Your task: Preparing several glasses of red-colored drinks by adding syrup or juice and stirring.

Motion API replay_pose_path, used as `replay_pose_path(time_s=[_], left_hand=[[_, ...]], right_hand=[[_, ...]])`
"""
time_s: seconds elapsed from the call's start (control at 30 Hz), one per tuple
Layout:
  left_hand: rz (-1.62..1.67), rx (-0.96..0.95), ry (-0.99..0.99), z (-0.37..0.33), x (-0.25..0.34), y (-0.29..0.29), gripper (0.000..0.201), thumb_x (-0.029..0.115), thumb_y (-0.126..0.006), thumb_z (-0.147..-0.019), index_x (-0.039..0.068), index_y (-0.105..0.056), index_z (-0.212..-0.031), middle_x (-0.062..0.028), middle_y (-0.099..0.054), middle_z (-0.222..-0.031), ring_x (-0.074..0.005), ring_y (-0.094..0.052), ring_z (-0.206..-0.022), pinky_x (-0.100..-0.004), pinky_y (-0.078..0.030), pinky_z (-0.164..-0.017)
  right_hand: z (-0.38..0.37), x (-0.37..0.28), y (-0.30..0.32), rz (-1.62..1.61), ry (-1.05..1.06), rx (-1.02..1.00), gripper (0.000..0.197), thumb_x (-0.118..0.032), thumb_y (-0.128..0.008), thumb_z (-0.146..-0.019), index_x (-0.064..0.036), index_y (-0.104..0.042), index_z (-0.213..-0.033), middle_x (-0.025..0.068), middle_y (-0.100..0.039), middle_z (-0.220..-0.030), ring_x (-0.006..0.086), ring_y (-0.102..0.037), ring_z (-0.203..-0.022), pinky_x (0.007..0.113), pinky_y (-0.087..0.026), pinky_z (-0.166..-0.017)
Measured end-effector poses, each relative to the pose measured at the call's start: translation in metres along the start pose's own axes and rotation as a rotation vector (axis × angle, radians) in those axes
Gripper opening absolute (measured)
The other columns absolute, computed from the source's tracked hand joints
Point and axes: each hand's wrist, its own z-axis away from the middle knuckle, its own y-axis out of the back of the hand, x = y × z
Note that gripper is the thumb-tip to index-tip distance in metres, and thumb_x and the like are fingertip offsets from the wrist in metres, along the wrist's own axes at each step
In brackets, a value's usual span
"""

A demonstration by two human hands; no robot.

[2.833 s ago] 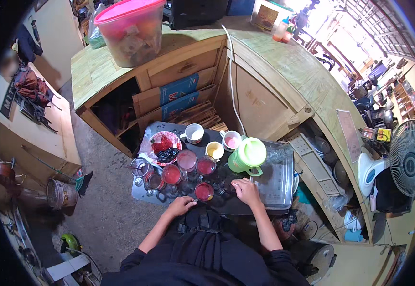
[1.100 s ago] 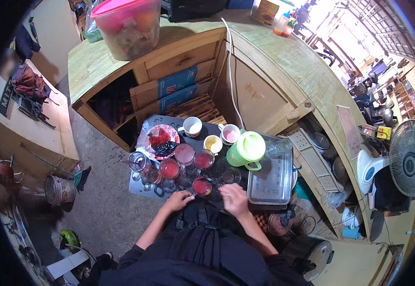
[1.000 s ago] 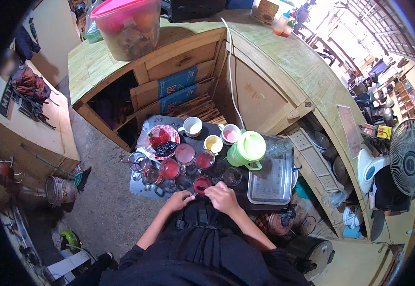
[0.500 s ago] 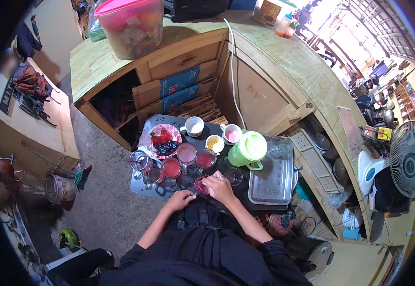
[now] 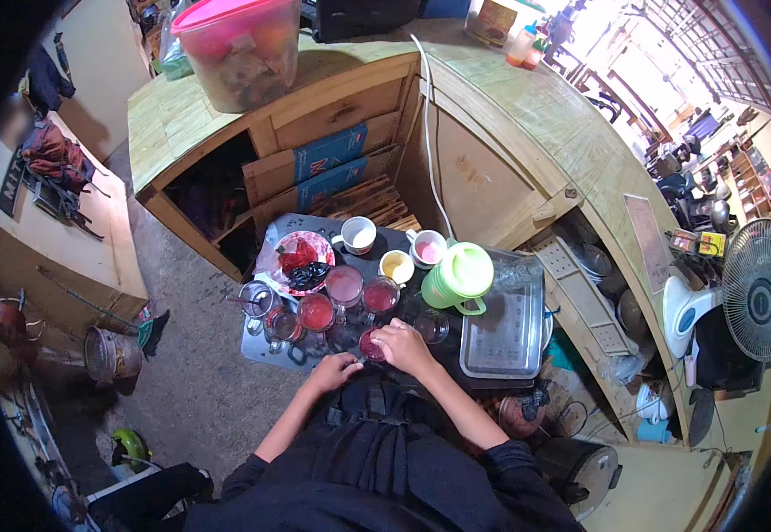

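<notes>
Close to my body, a glass of dark red liquid (image 5: 369,344) stands at the near edge of a dark low table (image 5: 261,348). My right hand (image 5: 403,348) is over its rim with the fingers pinched together; whatever they hold is hidden. Just left of the glass, my left hand (image 5: 336,371) has its fingers curled closed at the table edge, and what is in them does not show. Beyond are glass mugs of red and pink drink, among them a red one (image 5: 315,312), a darker one (image 5: 380,296) and a pink one (image 5: 344,285). A clear glass (image 5: 431,326) stands right of my right hand.
A plate (image 5: 327,252) holds red stuff and a black plastic bag. White cups (image 5: 359,234), a yellowish cup (image 5: 396,267) and a green lidded pitcher (image 5: 458,278) stand farther back. A clear tray (image 5: 502,357) lies at right. Beyond rises a wooden counter (image 5: 527,133).
My right hand has shifted slightly at the dark red glass, its fingers now lower over the rim. My left hand stays beside it. The whole view has moved a little.
</notes>
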Motion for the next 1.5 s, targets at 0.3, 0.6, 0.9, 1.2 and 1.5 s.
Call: replay_pose_path(time_s=[0.3, 0.6, 0.9, 1.2, 1.5], left_hand=[[-0.001, -0.032, 0.017, 0.000, 0.002, 0.001, 0.030, 0.032, -0.056, -0.082, 0.004, -0.061, -0.090, -0.0165, -0.060, -0.083, -0.0315, -0.059, -0.076, -0.0377, -0.045, -0.067], [0.000, -0.045, 0.014, -0.001, 0.004, 0.003, 0.031, 0.032, -0.056, -0.083, 0.003, -0.060, -0.090, -0.0172, -0.060, -0.086, -0.0333, -0.059, -0.080, -0.0385, -0.045, -0.070], [0.001, -0.034, 0.028, 0.001, 0.006, 0.006, 0.029, 0.031, -0.056, -0.082, 0.003, -0.061, -0.089, -0.0162, -0.061, -0.085, -0.0325, -0.059, -0.079, -0.0383, -0.045, -0.069], [0.011, -0.047, 0.015, -0.001, 0.008, 0.005, 0.029, 0.031, -0.057, -0.082, 0.003, -0.062, -0.089, -0.0162, -0.061, -0.085, -0.0320, -0.060, -0.080, -0.0383, -0.046, -0.070], [-0.003, -0.053, 0.036, -0.001, 0.007, 0.005, 0.031, 0.032, -0.056, -0.083, 0.003, -0.061, -0.091, -0.0162, -0.061, -0.088, -0.0321, -0.059, -0.081, -0.0377, -0.046, -0.070]], right_hand=[[-0.011, -0.010, 0.008, -0.031, 0.015, 0.029, 0.012, -0.007, -0.060, -0.070, -0.0069, -0.064, -0.081, 0.0066, -0.062, -0.076, 0.0249, -0.055, -0.072, 0.034, -0.047, -0.067], [-0.004, -0.002, 0.002, 0.006, -0.040, -0.065, 0.011, -0.007, -0.059, -0.071, -0.0060, -0.063, -0.081, 0.0070, -0.062, -0.076, 0.0254, -0.056, -0.073, 0.034, -0.047, -0.067], [-0.005, -0.011, 0.003, -0.020, 0.010, 0.072, 0.011, -0.005, -0.058, -0.071, -0.0053, -0.062, -0.081, 0.0087, -0.061, -0.077, 0.0258, -0.057, -0.074, 0.035, -0.047, -0.068], [-0.002, -0.002, 0.012, 0.004, -0.045, -0.131, 0.011, -0.009, -0.058, -0.073, -0.0047, -0.062, -0.082, 0.0088, -0.061, -0.078, 0.0252, -0.058, -0.076, 0.035, -0.047, -0.069], [-0.013, -0.018, 0.069, -0.190, -0.061, 0.103, 0.009, -0.008, -0.056, -0.078, -0.0011, -0.061, -0.082, 0.0111, -0.061, -0.079, 0.0266, -0.060, -0.073, 0.033, -0.048, -0.065]])
